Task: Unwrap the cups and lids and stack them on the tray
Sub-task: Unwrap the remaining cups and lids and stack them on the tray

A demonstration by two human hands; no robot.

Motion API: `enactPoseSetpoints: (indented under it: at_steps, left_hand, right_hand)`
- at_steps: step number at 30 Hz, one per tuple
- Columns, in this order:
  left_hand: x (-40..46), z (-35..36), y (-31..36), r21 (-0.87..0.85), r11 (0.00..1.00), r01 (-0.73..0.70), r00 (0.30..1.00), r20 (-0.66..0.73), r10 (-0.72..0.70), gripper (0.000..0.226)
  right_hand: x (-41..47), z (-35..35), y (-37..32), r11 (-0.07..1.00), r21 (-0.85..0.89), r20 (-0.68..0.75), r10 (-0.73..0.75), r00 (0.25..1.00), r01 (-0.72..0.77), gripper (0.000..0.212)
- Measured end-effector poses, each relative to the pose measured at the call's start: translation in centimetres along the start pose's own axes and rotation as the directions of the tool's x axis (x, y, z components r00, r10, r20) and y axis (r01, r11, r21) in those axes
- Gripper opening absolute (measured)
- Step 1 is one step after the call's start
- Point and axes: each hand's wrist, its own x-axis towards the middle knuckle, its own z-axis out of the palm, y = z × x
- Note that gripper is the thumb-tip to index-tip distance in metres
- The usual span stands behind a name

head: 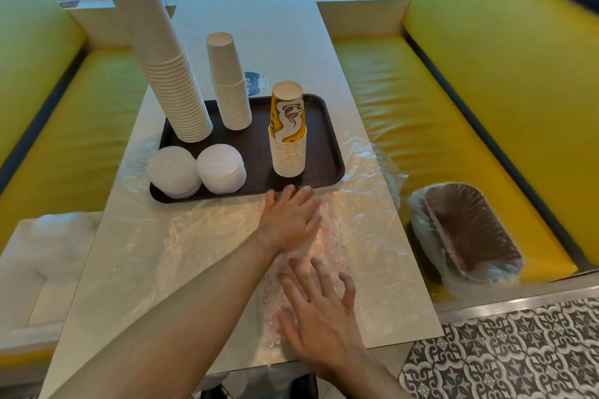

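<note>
Both hands lie flat, fingers straight, on crumpled clear plastic wrap (350, 236): left hand (288, 220) nearer the dark brown tray (330, 152), right hand (321, 317) behind it.

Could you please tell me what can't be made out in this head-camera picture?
- Round sticker on the table: its print is cut off behind the middle cup stack.
- Wrapped brown stack on the bench: plastic blurs whether it holds cups or lids.
- Red print on the plastic wrap under the left hand and right hand: too smeared to read.
</note>
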Motion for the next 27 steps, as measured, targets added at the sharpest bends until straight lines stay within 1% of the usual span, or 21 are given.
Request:
enactPoseSetpoints:
  at_steps: [3, 7, 11, 17, 22, 25, 27]
  left_hand:
    - [-0.4, -0.3, -0.1, 0.028, 1.0, 0.003, 1.0, -0.023, -0.002, 0.048]
    - [-0.5, -0.3, -0.3, 0.021, 0.999, 0.033, 0.999, -0.018, -0.033, 0.051]
    - [-0.4, -0.5, -0.2, -0.019, 0.999, 0.043, 0.999, 0.014, -0.042, 0.049]
    - [-0.4, -0.9, 0.5, -0.08, 0.995, 0.064, 0.998, -0.019, -0.066, 0.051]
    - [-1.2, -2.1, 0.6, -0.11, 0.991, 0.069, 0.988, -0.133, -0.084, 0.046]
    - [-1.7, -2.9, 0.1, -0.186, 0.978, 0.091, 0.963, -0.234, -0.134, 0.04]
    - [-2.3, -3.4, -0.5, -0.234, 0.966, 0.108, 0.937, -0.301, -0.178, 0.037]
  right_hand:
    - [0.2, -0.7, -0.3, 1.0, -0.001, -0.027, 0.0, 1.0, 0.0, 0.049]
    - [-0.1, -0.9, -0.3, 1.0, 0.025, -0.043, -0.007, 0.999, 0.008, 0.038]
    - [-0.7, -0.9, 0.3, 0.999, 0.033, -0.027, 0.014, 1.0, -0.013, 0.037]
    - [-0.7, -1.9, 0.9, 0.997, 0.05, -0.053, 0.059, 0.997, -0.056, 0.035]
    - [0.0, -2.5, 0.8, 0.996, 0.067, -0.075, 0.057, 0.996, -0.052, 0.034]
    - [1.1, -3.3, 0.9, 0.994, 0.102, -0.091, 0.052, 0.995, -0.042, 0.036]
    - [2.3, -4.0, 0.9, 0.986, 0.164, -0.106, 0.061, 0.992, -0.043, 0.038]
